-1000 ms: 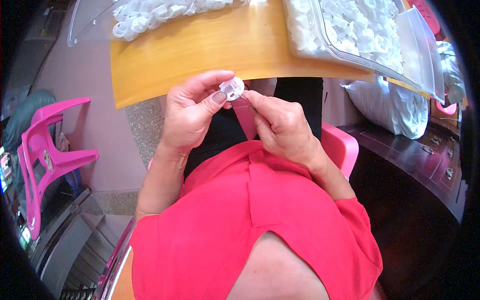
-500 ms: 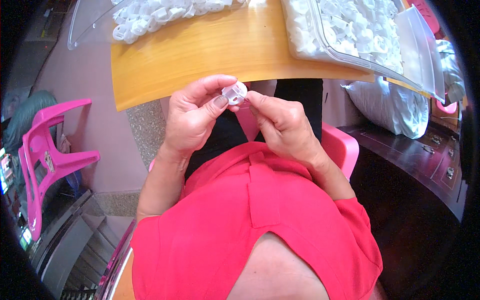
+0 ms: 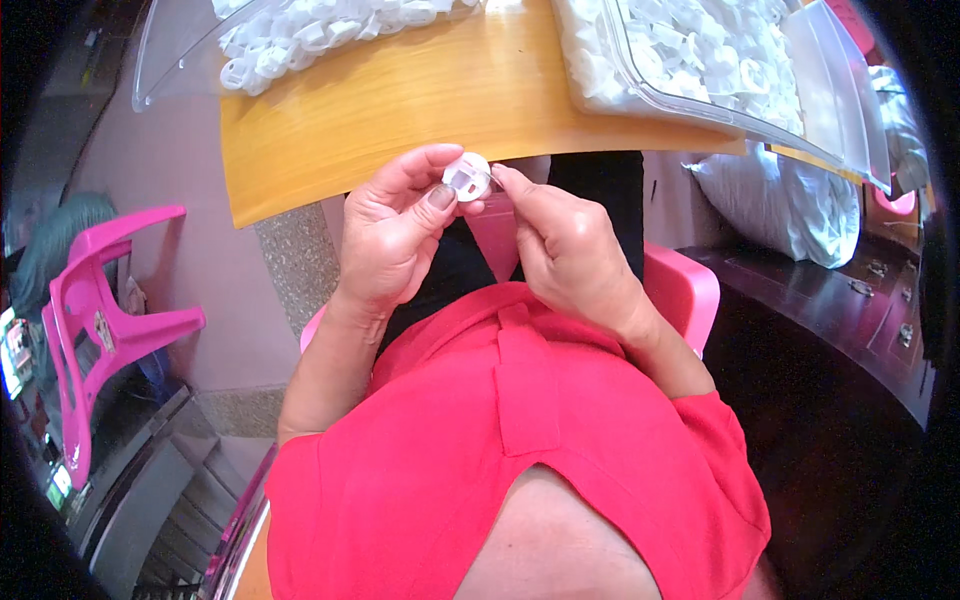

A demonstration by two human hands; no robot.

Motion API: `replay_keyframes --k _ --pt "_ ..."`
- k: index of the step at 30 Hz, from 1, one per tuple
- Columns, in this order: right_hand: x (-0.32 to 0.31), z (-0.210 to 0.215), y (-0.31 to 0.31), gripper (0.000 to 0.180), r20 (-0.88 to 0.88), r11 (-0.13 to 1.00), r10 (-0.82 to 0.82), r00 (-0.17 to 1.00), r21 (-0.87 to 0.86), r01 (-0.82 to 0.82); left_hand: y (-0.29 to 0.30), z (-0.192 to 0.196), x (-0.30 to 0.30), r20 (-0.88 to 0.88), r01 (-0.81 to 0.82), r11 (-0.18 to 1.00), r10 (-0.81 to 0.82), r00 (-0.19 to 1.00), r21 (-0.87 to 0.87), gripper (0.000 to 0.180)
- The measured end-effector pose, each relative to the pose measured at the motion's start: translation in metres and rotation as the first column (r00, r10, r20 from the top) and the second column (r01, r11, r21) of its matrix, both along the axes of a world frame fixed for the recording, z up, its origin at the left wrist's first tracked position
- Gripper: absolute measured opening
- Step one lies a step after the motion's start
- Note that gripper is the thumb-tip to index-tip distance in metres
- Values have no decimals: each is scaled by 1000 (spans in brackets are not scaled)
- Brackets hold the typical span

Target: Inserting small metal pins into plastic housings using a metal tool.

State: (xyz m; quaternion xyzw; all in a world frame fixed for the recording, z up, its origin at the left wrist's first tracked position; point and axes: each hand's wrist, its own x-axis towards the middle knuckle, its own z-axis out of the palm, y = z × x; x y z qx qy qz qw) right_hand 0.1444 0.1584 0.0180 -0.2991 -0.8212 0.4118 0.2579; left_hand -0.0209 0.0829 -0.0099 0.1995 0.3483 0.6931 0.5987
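Note:
A small round white plastic cap [image 3: 467,177] is pinched between the thumb and fingers of my left hand [image 3: 395,225], just below the front edge of the wooden table [image 3: 420,110]. My right hand [image 3: 565,245] is beside it, with its fingertips touching the right side of the cap. Both hands are held above my lap, over a pink chair seat.
A clear plastic tray [image 3: 180,50] with several white caps lies at the table's back left. A clear bin [image 3: 740,70] full of white caps sits at the back right. A pink chair [image 3: 95,310] stands at my left, a white sack [image 3: 780,195] at my right.
Both hands have shifted slightly with the cap between them; the cap has turned a little in my left fingers and sits a bit higher against the table edge.

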Motion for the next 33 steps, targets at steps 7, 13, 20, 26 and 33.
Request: replay_keyframes --k 7,13,20,26,33 --pt "2 8 0 43 250 977 24 968 200 -76 1 2 2 17 -11 999 12 1000 -40 31" --pt "2 7 1 39 267 968 38 963 228 -102 1 1 3 30 -6 1000 7 1000 -23 30" --pt "1 6 -1 39 305 962 49 951 242 -127 0 -3 2 -22 4 1000 -4 1000 -4 29" --pt "0 15 3 30 423 953 110 900 214 -217 -2 -3 3 -123 7 1000 -6 992 7 28" --pt "5 26 20 28 456 937 272 847 75 -341 -5 -7 3 -258 63 997 -50 965 42 24"
